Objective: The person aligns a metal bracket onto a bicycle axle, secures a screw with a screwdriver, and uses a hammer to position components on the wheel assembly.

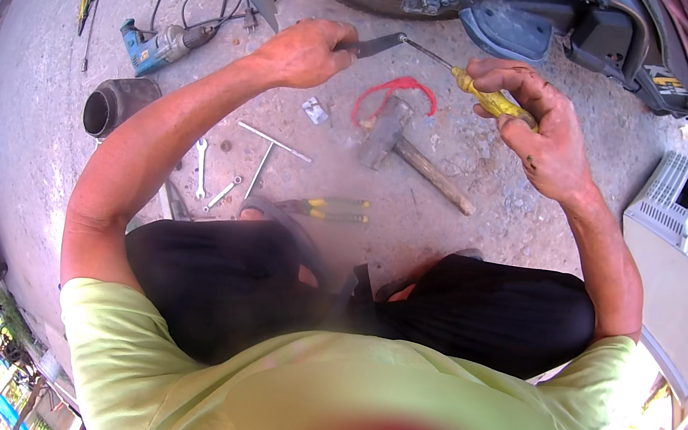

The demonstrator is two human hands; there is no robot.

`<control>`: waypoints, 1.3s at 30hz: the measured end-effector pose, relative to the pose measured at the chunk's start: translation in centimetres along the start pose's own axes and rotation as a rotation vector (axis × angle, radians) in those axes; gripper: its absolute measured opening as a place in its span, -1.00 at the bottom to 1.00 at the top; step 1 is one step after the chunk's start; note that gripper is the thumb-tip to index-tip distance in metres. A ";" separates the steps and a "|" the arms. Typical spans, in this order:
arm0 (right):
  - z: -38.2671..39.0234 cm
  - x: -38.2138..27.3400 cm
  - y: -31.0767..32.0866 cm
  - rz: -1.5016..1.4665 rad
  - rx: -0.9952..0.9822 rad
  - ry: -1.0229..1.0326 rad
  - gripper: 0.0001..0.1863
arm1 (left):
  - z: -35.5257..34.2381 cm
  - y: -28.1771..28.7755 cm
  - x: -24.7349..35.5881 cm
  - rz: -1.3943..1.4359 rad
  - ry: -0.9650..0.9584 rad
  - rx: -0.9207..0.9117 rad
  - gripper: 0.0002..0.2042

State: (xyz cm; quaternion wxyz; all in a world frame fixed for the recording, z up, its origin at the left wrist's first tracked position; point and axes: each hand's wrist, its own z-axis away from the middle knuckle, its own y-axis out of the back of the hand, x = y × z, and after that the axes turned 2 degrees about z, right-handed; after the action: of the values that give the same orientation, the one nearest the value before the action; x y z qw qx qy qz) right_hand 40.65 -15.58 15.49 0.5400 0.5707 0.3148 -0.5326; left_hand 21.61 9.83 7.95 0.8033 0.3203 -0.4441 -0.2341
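Holding a dark flat part point(376, 45) in the left hand point(307, 53) and a yellow screwdriver point(493, 102) in the right hand point(550, 138), out over the ground point(526, 232). Could slip and poke the left hand from pushing too hard. Hard to make out the tip's fit in the part; cannot see the end tucked inside the left hand

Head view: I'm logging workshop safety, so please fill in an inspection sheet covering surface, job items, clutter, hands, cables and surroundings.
Surface: rough concrete floor, tools lying directly on it.
Job items: yellow-handled screwdriver, its tip appearing to meet the end of a dark flat piece.
Clutter: wooden-handled hammer, red strap, T-handle wrench, combination wrench, yellow-handled pliers, blue power drill.
Hands: left hand grips the flat piece; right hand the screwdriver.
Cables: dark cord looped loosely near the drill.
Surroundings: motorbike ahead, pale vented casing at right.
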 end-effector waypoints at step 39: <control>-1.1 4.3 -10.1 -0.053 0.528 -0.364 -0.47 | -6.8 2.0 -0.9 -0.419 -0.505 0.550 -0.76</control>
State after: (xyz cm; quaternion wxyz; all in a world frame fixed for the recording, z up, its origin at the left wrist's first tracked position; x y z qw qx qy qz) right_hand 32.54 -13.24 8.40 0.4066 0.5780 0.0790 -0.7031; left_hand 27.21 13.84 6.17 0.4890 0.5386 -0.5980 -0.3363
